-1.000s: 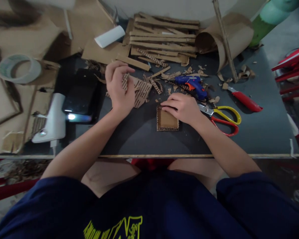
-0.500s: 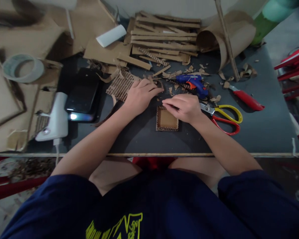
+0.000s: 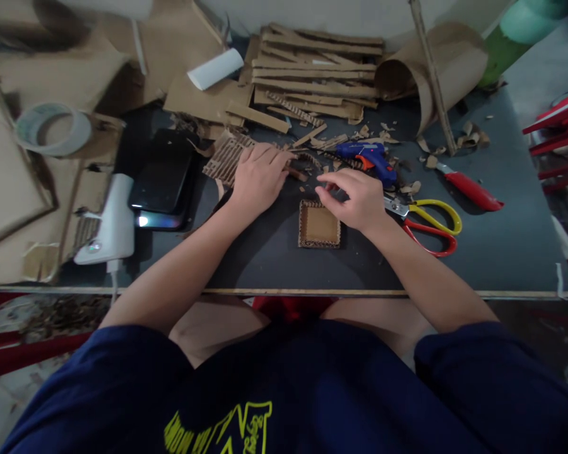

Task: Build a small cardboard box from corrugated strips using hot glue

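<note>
1. Our tray (image 3: 320, 226) rests flat on the table (image 3: 265, 268), walled along every side we can see.
2. At its far right corner, our right hand (image 3: 355, 198) hovers, thumb and forefinger slightly parted, nothing visible between.
3. Beyond the tray's left, our left hand (image 3: 260, 175) lies palm-down against ridged card (image 3: 224, 156); whether it grips anything, we cannot tell.
4. Strips (image 3: 317, 71) beyond the tray lie loose, unattached; we judge its walling nearly complete.
</note>
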The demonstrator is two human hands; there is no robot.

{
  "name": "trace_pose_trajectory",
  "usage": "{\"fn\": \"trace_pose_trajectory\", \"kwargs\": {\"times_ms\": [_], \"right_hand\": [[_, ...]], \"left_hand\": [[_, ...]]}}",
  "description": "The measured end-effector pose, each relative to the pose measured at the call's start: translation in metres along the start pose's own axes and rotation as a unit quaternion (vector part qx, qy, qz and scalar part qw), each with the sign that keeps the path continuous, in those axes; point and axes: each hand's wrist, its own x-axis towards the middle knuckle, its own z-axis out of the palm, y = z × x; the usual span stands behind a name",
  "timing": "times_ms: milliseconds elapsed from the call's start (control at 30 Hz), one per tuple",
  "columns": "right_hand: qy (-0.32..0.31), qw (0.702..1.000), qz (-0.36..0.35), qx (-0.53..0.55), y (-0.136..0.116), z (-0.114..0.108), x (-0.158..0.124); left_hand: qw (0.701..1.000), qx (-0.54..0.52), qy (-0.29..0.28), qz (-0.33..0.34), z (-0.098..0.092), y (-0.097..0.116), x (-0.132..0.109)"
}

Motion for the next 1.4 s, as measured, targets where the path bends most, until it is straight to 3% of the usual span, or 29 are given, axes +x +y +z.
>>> {"fn": "trace_pose_trajectory", "kwargs": {"times_ms": [233, 400, 533, 633, 733, 867, 967, 1133, 1233, 1300, 1400], "right_hand": [[0.007, 1.000, 0.005, -0.024, 0.001, 0.000, 0.000], [0.031, 0.999, 0.006, -0.015, 0.001, -0.001, 0.000], [0.030, 0.999, -0.018, -0.019, 0.002, -0.002, 0.000], [0.035, 0.999, -0.022, -0.022, 0.004, -0.001, -0.001], [0.051, 0.998, -0.016, -0.025, 0.006, 0.000, -0.002], [0.066, 0.997, 0.007, -0.044, 0.006, 0.000, 0.000], [0.060, 0.996, 0.018, -0.056, 0.007, 0.000, 0.000], [0.068, 0.996, 0.022, -0.043, 0.010, 0.000, -0.001], [0.104, 0.994, 0.026, -0.029, 0.011, -0.003, -0.001], [0.126, 0.992, -0.002, -0.022, 0.010, -0.005, 0.000], [0.111, 0.991, -0.071, -0.025, 0.007, -0.005, 0.000]], "left_hand": [[0.998, 0.063, -0.013, -0.015, -0.005, 0.010, -0.001], [0.998, 0.040, 0.012, 0.046, -0.013, 0.014, 0.001], [0.995, -0.046, 0.021, 0.092, -0.015, 0.023, -0.002], [0.981, -0.181, 0.022, 0.061, -0.014, 0.030, -0.006], [0.933, -0.359, 0.005, -0.022, -0.015, 0.034, -0.006], [0.823, -0.554, -0.045, -0.120, -0.019, 0.039, -0.004], [0.761, -0.619, -0.076, -0.182, -0.023, 0.040, -0.002], [0.694, -0.667, -0.144, -0.232, -0.022, 0.041, 0.001], [0.667, -0.679, -0.154, -0.265, -0.019, 0.044, 0.001], [0.669, -0.669, -0.142, -0.290, -0.018, 0.046, 0.001], [0.684, -0.654, -0.098, -0.310, -0.018, 0.049, 0.000]]}}
